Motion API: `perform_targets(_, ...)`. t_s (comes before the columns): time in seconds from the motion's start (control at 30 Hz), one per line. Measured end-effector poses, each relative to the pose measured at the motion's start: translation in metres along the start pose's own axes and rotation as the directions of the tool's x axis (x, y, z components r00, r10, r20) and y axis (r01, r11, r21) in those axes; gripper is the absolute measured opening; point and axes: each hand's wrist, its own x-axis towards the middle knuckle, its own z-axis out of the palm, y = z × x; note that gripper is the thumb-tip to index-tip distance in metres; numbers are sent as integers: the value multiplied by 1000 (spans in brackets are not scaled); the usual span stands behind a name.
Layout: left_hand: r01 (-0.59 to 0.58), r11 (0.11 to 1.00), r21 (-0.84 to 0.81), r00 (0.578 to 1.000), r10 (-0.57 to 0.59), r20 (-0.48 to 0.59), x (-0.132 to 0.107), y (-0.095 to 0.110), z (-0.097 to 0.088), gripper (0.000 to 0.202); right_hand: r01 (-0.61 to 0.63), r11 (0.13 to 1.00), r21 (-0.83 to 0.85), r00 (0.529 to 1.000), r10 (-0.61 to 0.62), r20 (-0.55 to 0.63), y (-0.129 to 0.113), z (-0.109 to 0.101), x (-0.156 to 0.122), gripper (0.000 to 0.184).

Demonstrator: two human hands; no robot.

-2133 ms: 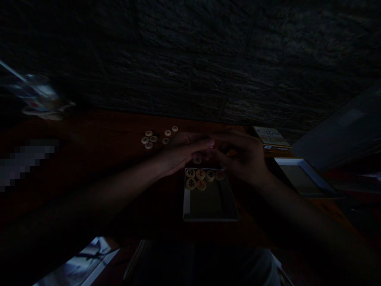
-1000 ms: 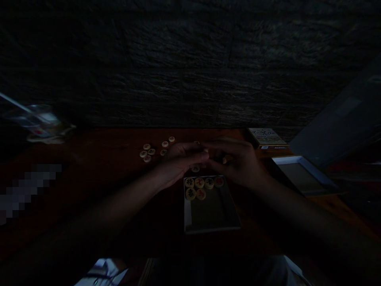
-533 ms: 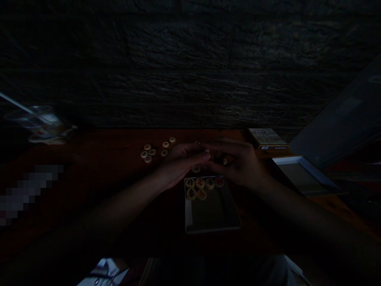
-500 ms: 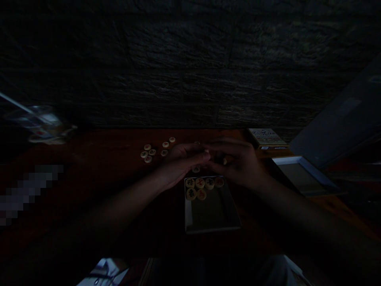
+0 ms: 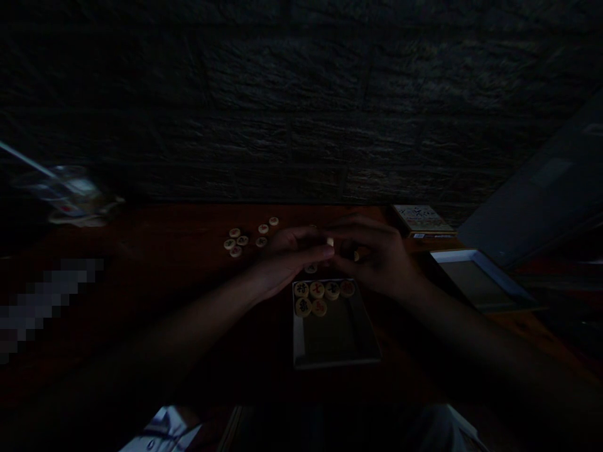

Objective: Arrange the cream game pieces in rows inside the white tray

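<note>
My left hand (image 5: 294, 256) is closed, its thumb pressed against a small pale round xiangqi piece (image 5: 330, 242). My right hand (image 5: 381, 254) meets it from the other side, fingers curved and fingertips at that same piece; the dark hides the exact contact. Just below the hands lies a shallow open box (image 5: 296, 344), with xiangqi pieces (image 5: 316, 289) in red and black characters along its far end. Behind my right fingers another piece (image 5: 356, 256) shows in part. One more piece (image 5: 311, 268) lies between my left hand and the box.
Several loose xiangqi pieces (image 5: 242, 240) lie on the wooden table (image 5: 179, 235) to the left. At the right are a printed box (image 5: 423, 218) and an open tray-like lid (image 5: 475, 282). A clear cup with a straw (image 5: 75, 194) stands far left. A stone wall (image 5: 282, 138) rises behind.
The held piece shows a little more between my hands now. Both hands stay almost in place, and the pieces in the box are the same.
</note>
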Motion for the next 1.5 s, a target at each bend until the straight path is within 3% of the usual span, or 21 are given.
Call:
perform_targets(0.17,-24,1000,-19,1000,24,-19,1,-1,0,28,-11,1000,-29,1000,10,-27,-1,-1,1,27)
perform_targets(0.33,-52,998,-21,996,50,-79,1,0,-1,30,-51,998,-42,999,51,-20,-2,-2,2,32)
perform_targets(0.47,-120,993,-15,980,116,-161,4,-4,-6,36,-149,988,-30,989,149,-4,-3,-1,1,29)
perform_targets(0.7,-195,947,256,955,242,-168,1,-4,-5,37,-403,909,109,911,410,-45,-5,6,1,25)
perform_targets(0.9,-271,850,452,947,321,-35,-4,-4,-1,34,-542,798,262,824,567,-22,-4,10,1,36)
perform_targets(1.03,-275,863,424,949,315,-27,-4,-6,-2,37,-549,739,390,804,594,6,-4,12,3,36)
perform_targets(1.27,-262,874,410,926,347,-146,-4,0,2,28,-572,666,480,783,617,76,-3,10,7,37)
perform_targets(1.5,-325,769,551,909,415,-43,-6,-2,1,22,-589,648,483,760,647,59,-3,12,4,36)
